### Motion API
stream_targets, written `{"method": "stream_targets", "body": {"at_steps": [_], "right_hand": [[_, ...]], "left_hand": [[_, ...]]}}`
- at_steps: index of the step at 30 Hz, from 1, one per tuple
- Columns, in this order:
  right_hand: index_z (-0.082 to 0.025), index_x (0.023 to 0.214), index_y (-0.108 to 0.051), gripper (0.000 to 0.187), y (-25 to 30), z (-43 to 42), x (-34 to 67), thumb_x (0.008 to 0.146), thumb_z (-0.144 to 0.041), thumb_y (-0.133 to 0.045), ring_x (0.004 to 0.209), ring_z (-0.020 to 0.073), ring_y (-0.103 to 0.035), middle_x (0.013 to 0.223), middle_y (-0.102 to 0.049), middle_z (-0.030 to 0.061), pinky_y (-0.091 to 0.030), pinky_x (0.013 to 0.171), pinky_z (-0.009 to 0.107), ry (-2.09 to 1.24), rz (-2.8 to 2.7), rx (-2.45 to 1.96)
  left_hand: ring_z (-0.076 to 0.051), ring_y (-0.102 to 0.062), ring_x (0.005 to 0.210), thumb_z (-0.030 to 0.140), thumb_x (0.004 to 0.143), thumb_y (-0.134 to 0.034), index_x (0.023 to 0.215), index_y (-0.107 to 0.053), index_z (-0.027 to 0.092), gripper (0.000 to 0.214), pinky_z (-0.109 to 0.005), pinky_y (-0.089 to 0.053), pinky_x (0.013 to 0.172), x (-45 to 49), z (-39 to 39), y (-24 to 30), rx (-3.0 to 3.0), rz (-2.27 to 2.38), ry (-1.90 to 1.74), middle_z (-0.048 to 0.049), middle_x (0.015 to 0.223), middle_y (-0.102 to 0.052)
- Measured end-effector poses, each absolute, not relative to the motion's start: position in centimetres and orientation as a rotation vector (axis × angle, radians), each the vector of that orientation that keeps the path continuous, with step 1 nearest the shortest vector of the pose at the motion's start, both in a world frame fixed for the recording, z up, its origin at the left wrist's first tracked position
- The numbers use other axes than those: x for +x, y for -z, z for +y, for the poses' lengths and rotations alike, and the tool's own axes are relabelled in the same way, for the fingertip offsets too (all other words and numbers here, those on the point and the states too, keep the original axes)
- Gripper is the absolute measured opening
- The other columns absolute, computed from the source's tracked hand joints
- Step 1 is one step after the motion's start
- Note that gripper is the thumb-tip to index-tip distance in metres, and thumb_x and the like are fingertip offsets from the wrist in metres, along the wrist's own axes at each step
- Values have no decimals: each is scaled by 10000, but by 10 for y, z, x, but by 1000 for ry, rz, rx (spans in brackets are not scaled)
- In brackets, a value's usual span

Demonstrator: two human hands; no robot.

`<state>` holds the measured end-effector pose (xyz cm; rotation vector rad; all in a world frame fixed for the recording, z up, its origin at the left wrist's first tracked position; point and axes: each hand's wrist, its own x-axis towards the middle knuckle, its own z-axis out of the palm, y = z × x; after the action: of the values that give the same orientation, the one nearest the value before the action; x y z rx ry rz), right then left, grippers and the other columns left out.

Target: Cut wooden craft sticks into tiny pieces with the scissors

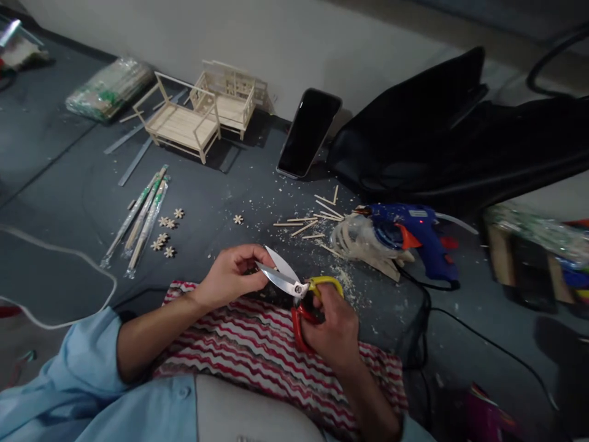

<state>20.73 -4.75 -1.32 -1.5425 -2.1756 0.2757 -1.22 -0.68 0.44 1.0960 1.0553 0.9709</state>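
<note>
My right hand (334,325) is closed around the handles, one yellow and one red, of a pair of scissors (286,277). The scissors' blades stand apart and point left toward my left hand (237,273). That hand is closed in a pinch of thumb and fingers at the blade tips; what it holds is too small and hidden to name. Beyond the hands, thin wooden sticks (304,221) lie scattered among pale chips. A single small wooden flower (238,219) rests on the dark table, and several more flowers (169,224) are grouped farther left.
Two miniature wooden furniture frames (184,120) stand near the wall, beside a propped phone (309,132). A blue glue gun (414,233) leans on a plastic bottle (356,236) at right, its cable trailing. Wrapped stick bundles (142,215) lie left. Striped cloth (257,356) covers my lap.
</note>
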Motion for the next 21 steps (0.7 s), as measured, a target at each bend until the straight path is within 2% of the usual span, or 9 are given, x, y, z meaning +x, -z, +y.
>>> {"method": "stream_targets", "body": {"at_steps": [8,13,17,21], "right_hand": [[-234,738,-444,137,18,-49,209,738,-263,-578,579,120,-460,641,-481,-36,-363,530,241,-339,-2124,-1563],[-227,764,-472,163,22,-47,212,764,-305,-614,551,101,-436,633,-458,-55,-370,537,229,-365,-1949,-1694],[-226,726,-452,187,22,-44,213,778,-319,-605,517,86,-404,633,-457,-59,-353,518,225,-340,-1900,-1719],[-226,698,-434,225,22,-42,211,772,-338,-614,511,84,-397,616,-447,-62,-341,519,228,-321,-1909,-1717]], "left_hand": [[-95,-580,636,237,713,-643,775,-633,148,109,-195,-477,577,-15,-5,-2,1231,1114,-1046,-32,744,-656],[-103,-585,668,206,764,-608,773,-654,156,69,-215,-468,646,-33,12,-2,1651,1492,-1169,-12,715,-658],[-104,-584,662,147,765,-568,783,-653,159,88,-215,-454,632,-44,22,3,1997,1461,-954,-10,741,-657],[-146,-615,755,180,795,-574,817,-672,159,102,-273,-470,739,-47,23,7,2266,1286,-724,-41,785,-673]]}}
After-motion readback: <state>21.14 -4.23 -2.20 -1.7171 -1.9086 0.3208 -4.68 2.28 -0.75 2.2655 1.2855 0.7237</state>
